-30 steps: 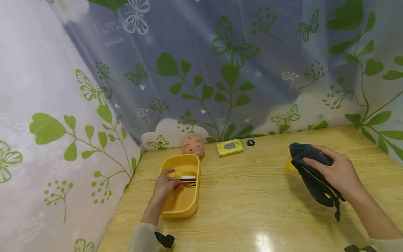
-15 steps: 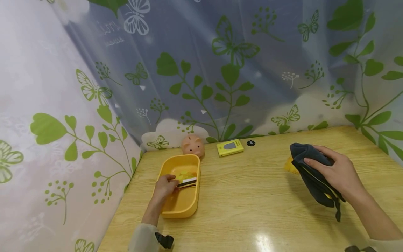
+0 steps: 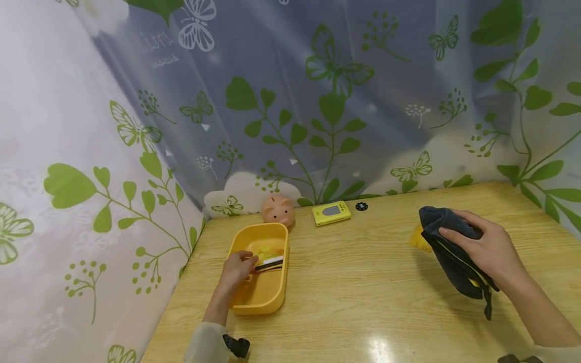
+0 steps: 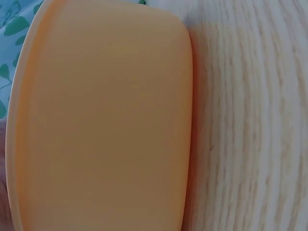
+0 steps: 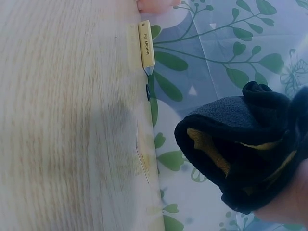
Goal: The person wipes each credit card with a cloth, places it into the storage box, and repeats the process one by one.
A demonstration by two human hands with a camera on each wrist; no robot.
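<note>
In the head view, my left hand [image 3: 238,269] reaches into a yellow rectangular bin [image 3: 259,298]. Its fingers appear to pinch the left end of a thin black flat piece [image 3: 269,265]; a white piece [image 3: 273,260] and small yellow items [image 3: 268,250] lie behind it. The left wrist view has mostly the bin's outer wall [image 4: 106,115], with the hand's work hidden. My right hand [image 3: 492,247] grips a folded dark blue cloth pouch [image 3: 449,224] above the table. Its yellow lining and loose opening show in the right wrist view, the pouch [image 5: 226,115] hanging from the hand.
A pink piggy bank [image 3: 278,210] stands behind the bin. Near the table's [image 3: 354,282] back edge lie a yellow box [image 3: 332,214] and a round black disc [image 3: 361,205]. Something flat and yellow [image 3: 420,239] shows behind the pouch. Patterned curtains [image 3: 290,126] hang behind and at left.
My left hand's fingers have drawn in and lowered inside the bin. The black and white pieces have tilted, their left end now lower. My right hand and the pouch have hardly moved.
</note>
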